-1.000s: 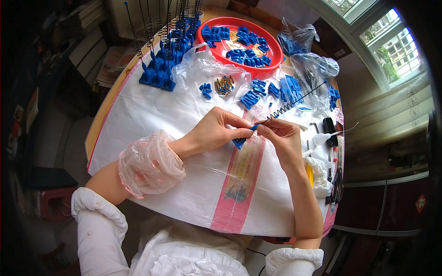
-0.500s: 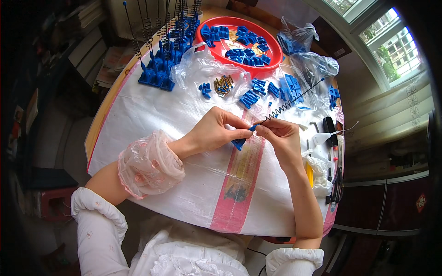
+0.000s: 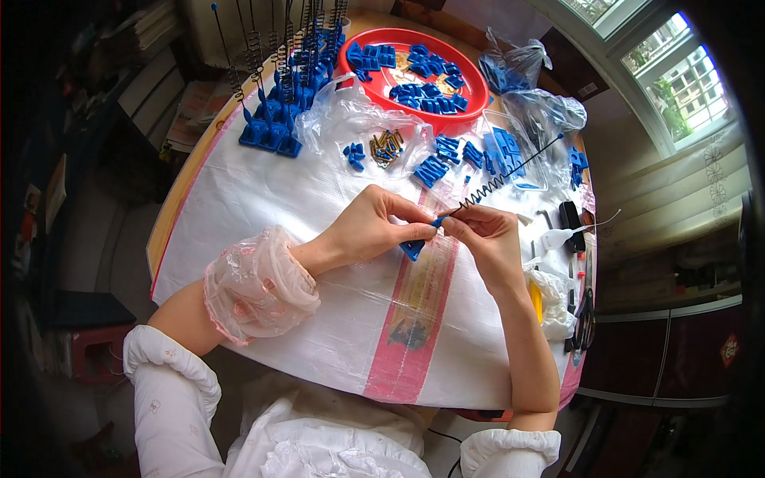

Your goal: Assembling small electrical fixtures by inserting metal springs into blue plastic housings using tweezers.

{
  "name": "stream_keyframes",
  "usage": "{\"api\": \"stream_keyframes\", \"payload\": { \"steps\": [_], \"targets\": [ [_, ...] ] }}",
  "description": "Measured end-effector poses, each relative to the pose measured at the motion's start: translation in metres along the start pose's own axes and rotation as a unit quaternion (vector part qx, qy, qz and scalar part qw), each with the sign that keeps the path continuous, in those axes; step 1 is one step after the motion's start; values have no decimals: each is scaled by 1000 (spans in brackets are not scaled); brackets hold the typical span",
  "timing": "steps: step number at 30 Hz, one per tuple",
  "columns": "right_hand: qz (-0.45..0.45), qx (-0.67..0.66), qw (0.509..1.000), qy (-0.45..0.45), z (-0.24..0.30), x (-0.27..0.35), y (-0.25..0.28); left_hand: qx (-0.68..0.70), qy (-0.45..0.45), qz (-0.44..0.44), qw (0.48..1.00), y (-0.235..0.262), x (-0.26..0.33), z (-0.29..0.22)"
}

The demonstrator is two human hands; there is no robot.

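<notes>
Over the middle of the covered table, both hands meet at a small blue plastic part [image 3: 412, 249]. My left hand [image 3: 376, 225] pinches it between thumb and fingers, and its lower end sticks out beneath the fingertips. My right hand [image 3: 484, 238] is closed beside it, pinching a black coiled spring wire [image 3: 484, 193] at its lower end, where it meets the blue part. The wire slants up to the right and ends in a blue tip. Fingers hide the exact joint between wire and part.
Blue bases with upright black spring wires [image 3: 275, 119] crowd the far left. A red basin [image 3: 478, 103] holds blue parts at the back. Before it lie brass screws [image 3: 387, 148] and loose blue pieces [image 3: 431, 170]. Scissors [image 3: 586, 315] and a white squeeze bottle [image 3: 555, 238] lie along the right edge.
</notes>
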State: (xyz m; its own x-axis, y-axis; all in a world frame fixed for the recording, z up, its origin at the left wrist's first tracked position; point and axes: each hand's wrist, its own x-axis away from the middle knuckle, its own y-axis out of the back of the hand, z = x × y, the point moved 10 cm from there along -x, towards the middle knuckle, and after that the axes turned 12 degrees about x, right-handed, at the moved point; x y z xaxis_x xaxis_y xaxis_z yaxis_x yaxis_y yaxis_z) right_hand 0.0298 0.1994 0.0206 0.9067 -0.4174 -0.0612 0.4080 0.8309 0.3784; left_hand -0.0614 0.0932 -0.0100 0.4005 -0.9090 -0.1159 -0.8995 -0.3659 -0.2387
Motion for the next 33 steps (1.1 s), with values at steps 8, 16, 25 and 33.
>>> {"api": "stream_keyframes", "payload": {
  "steps": [8,16,25,33],
  "targets": [
    [-5,7,1000,-2,0,0,0,10,1,0,1000,0,0,0],
    [-8,10,1000,2,1,1,0,-2,-1,5,1000,-3,0,-4],
    [-16,28,999,6,-1,1,2,18,19,9,1000,-3,1,1],
    [-28,24,999,-3,-1,2,2,10,19,24,999,-6,1,0]
  ]
}}
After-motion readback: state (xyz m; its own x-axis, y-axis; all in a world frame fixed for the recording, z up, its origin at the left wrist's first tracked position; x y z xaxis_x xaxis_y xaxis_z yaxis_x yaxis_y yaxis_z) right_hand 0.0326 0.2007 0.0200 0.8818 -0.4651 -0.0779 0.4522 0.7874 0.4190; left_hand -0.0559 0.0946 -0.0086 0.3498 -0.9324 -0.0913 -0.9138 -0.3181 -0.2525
